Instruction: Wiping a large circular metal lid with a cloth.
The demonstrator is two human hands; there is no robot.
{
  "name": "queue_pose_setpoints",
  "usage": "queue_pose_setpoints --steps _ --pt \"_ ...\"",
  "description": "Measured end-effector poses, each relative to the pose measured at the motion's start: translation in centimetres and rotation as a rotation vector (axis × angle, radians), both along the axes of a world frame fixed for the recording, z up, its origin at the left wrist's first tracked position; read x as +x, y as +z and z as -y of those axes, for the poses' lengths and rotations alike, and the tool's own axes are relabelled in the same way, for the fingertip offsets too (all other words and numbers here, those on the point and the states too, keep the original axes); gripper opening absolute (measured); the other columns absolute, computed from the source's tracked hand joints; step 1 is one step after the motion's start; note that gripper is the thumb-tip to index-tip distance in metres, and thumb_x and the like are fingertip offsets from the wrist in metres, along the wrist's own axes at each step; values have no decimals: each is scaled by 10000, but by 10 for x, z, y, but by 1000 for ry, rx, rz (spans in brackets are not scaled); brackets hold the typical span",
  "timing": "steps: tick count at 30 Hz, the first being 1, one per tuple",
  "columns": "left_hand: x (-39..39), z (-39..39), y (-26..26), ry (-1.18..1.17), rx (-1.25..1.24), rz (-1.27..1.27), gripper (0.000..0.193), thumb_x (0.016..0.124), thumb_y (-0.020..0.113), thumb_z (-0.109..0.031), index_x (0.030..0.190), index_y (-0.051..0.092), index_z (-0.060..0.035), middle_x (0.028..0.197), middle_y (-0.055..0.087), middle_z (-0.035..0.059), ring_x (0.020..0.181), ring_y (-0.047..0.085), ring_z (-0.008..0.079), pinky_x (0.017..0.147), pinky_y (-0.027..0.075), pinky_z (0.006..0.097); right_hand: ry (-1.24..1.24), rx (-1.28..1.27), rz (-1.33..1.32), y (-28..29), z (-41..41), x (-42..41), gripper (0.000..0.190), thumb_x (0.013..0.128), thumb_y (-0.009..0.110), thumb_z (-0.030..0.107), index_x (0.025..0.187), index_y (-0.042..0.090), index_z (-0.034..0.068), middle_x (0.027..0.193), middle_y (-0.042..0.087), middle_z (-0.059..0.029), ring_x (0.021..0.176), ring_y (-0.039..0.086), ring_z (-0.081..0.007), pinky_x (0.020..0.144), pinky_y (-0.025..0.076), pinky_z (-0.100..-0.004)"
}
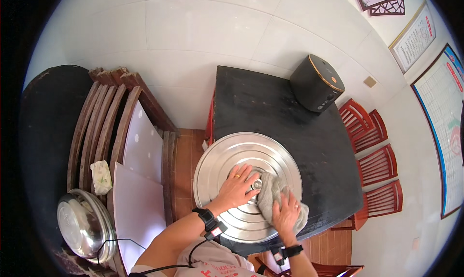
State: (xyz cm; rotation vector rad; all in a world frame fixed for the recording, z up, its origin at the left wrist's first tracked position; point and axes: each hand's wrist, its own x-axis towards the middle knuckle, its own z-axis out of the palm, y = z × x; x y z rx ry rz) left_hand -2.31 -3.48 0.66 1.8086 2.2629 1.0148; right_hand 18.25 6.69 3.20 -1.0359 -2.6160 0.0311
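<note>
A large round ribbed metal lid [214, 172] lies on a black table [250, 106], near its left edge. My left hand [237, 186] rests flat on the lid beside its small round centre knob [256, 184], fingers spread, holding nothing. A grey cloth [270, 195] lies over the lid's right part. On the cloth's lower right presses my right hand [287, 210], slightly blurred, its fingers over the fabric. The cloth hangs a little past the lid's rim.
A black cylindrical appliance [315, 85] stands at the table's back right. Red wooden chairs [377, 166] line the right side. At left are stacked wooden-edged boards [105, 125], metal basins [85, 224] and a soft packet [101, 177]. Black cables run from my wrists.
</note>
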Motion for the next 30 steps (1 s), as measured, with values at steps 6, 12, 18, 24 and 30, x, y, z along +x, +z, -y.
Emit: queue_pose_setpoints --steps 6,12,18,24,30 --pt "-1 1 -1 -10 -42 -24 575 935 595 -359 1431 474 -94 1503 396 255 1437 324 380 1198 190 522 110 -73 -47 18 49 8 358 865 640 244 1172 660 60 1298 570 -209 1132 547 -403 963 395 -505" --pt "3 2 4 -4 1 47 592 922 611 -339 1430 471 -71 1495 401 260 1434 326 384 1200 187 517 -27 -65 -81 9 -8 -14 346 900 631 272 1200 657 101 1312 577 -181 1156 553 -371 954 398 -499" --pt "2 6 7 -65 48 112 569 921 621 -300 1382 493 8 1457 444 271 1407 372 387 1191 229 496 10 -36 3 8 -75 -75 381 951 574 312 1282 621 128 1363 548 -167 1223 520 -370 1006 384 -512" --pt "4 5 6 -203 126 119 528 876 636 -203 1335 518 28 1471 441 235 1425 355 356 1192 256 479 379 65 45 5 -103 -148 442 951 579 380 1341 580 174 1375 543 -136 1183 539 -338 972 400 -486" --pt "7 8 -1 -209 207 23 518 863 633 -186 1326 530 24 1418 501 206 1351 459 339 1134 367 459 908 32 222 13 -61 -216 513 952 571 418 1425 504 230 1457 453 -155 1238 493 -343 1027 376 -483"
